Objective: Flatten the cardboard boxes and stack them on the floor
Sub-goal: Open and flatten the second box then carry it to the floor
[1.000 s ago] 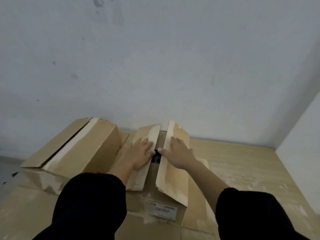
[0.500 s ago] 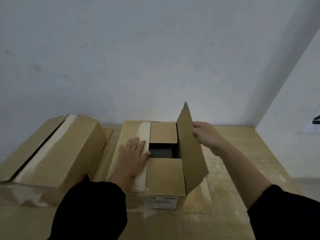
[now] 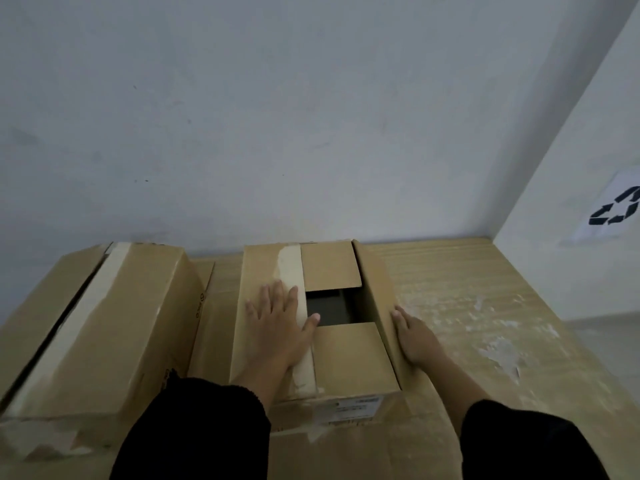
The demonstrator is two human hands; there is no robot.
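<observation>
Here, from the head view, we see the following:

- A brown rectangular cardboard box [image 3: 349, 362] stands in the middle on a pale wood-grain surface [image 3: 467, 292] with white scuffs, close to a grey-white wall [image 3: 277, 116].
- Its long left top flap [image 3: 263, 271] lies flat, with a strip of off-white tape [image 3: 291, 268] along its inner edge.
- The left hand [image 3: 277, 327] rests palm down on that flap, fingers straight and spread, with the thumb reaching past the tape edge.
- The long right flap [image 3: 377, 289] is folded outward and hangs down the box's right side.
- The right hand [image 3: 415, 337] lies flat against that flap, fingers straight and gripping nothing.
- The two hands are apart, one on each side of the box top.
- Two short inner flaps, one far [image 3: 329, 268] and one near [image 3: 360, 375], lie level, with a dark rectangular gap [image 3: 332, 306] between them.
- A white printed label [image 3: 353, 408] sits on the near face of the box.
- A second brown taped cardboard box [image 3: 114, 327] stands just to the left, with its top shut.
- Black sleeves [image 3: 194, 434] cover both forearms.
- A white paper sign with a black recycling symbol [image 3: 616, 206] is fixed to the right-hand wall.
</observation>
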